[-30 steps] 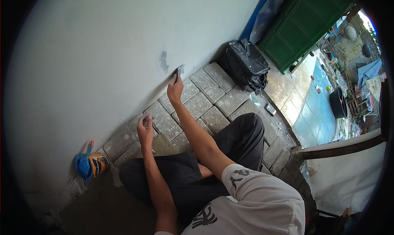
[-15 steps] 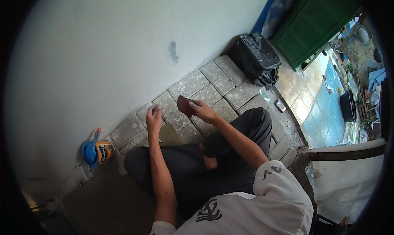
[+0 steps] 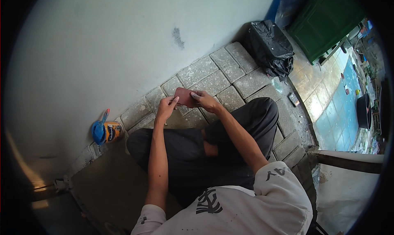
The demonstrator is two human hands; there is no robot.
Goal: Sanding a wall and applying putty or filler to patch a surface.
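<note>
I sit cross-legged on grey paving blocks facing a white wall. Both hands hold a small reddish-brown sheet, likely sandpaper, above my knees. My left hand pinches its left edge. My right hand grips its right side with the fingers laid over it. A grey patch marks the wall above the hands.
A small orange tin with a blue lid and a tool resting on it stands by the wall at my left. A black plastic bag lies at the back right, next to a green bin. A low wall edge is at my right.
My right hand has come down from the grey patch on the wall, bringing the sandpaper in front of me. My left hand has moved over and taken hold of its other edge.
</note>
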